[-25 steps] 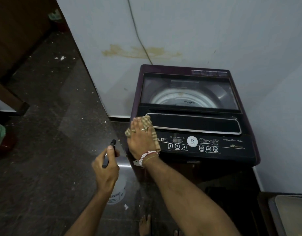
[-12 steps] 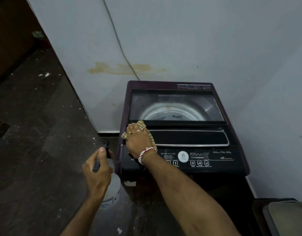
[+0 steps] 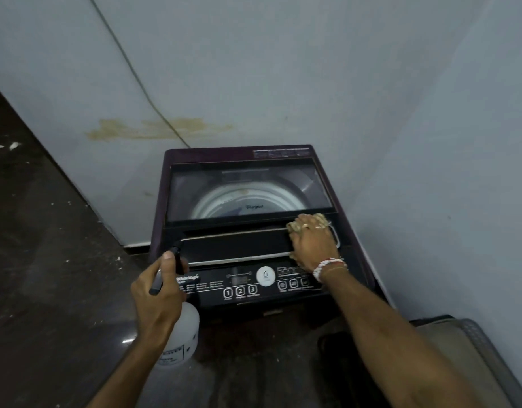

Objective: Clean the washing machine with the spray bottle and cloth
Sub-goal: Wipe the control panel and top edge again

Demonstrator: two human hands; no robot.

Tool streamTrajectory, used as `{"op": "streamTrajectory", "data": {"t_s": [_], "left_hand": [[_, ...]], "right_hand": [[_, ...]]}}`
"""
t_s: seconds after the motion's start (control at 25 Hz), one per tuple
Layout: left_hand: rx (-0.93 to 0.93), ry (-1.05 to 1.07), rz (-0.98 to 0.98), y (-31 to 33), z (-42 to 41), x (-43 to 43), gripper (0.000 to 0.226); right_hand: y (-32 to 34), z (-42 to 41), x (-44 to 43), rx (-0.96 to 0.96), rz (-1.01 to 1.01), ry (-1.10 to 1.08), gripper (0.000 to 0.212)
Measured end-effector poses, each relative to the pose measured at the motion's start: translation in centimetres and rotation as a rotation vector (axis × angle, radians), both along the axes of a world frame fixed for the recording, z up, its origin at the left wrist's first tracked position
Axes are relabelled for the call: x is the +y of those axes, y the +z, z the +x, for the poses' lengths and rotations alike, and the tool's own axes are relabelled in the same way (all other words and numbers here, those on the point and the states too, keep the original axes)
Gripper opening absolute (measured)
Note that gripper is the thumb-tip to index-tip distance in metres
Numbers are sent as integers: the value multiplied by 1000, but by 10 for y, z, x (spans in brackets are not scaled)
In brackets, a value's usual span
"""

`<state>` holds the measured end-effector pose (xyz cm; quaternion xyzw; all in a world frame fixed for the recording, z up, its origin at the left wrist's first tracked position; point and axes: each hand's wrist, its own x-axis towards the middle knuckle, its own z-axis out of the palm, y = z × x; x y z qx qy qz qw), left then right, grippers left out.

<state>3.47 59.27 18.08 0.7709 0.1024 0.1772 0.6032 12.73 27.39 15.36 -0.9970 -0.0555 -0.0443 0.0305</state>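
Observation:
A dark purple top-loading washing machine (image 3: 351,275) stands in the corner, its glass lid shut over the drum. My right hand (image 3: 312,245) presses a checked beige cloth (image 3: 320,219) flat on the right end of the lid's black handle strip; only the cloth's far edge shows past my fingers. My left hand (image 3: 158,293) grips a white spray bottle (image 3: 183,340) by its black trigger head, just off the machine's front left corner, with the nozzle near the left end of the handle strip.
Pale walls (image 3: 283,69) close in behind and to the right of the machine, with a cable (image 3: 136,72) running down to it. Dark stone floor (image 3: 42,260) lies to the left. A grey-beige lidded object (image 3: 466,348) sits at the lower right.
My right hand slid the cloth from the machine's left side along the handle strip to its right end. My left hand with the bottle rose closer to the front left corner.

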Motion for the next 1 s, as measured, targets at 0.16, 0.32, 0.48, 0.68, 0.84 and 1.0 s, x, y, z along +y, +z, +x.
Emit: {"op": "streamTrajectory", "data": {"t_s": [0.16,0.32,0.48,0.68,0.84,1.0], "left_hand": [[-8,-49,-26,8,6,-49,56],[-18,-51,0,6,1,-87,54],[-59,-59,8,-4,-19,-107,51],[-97,7,49,-16,-45,-103,45],[-50,81,77,-25,-57,-77,40],[-31,139,35,-39,-66,-38,49]], "right_hand": [[-19,-6,-88,-15,208,-283,45],[-32,-21,-102,-19,340,-232,52],[-45,-58,-115,-42,223,-122,54],[-49,-88,-99,-40,125,-148,64],[-52,-94,-27,-6,51,-101,74],[-51,-99,87,-45,75,-4,67]]}}
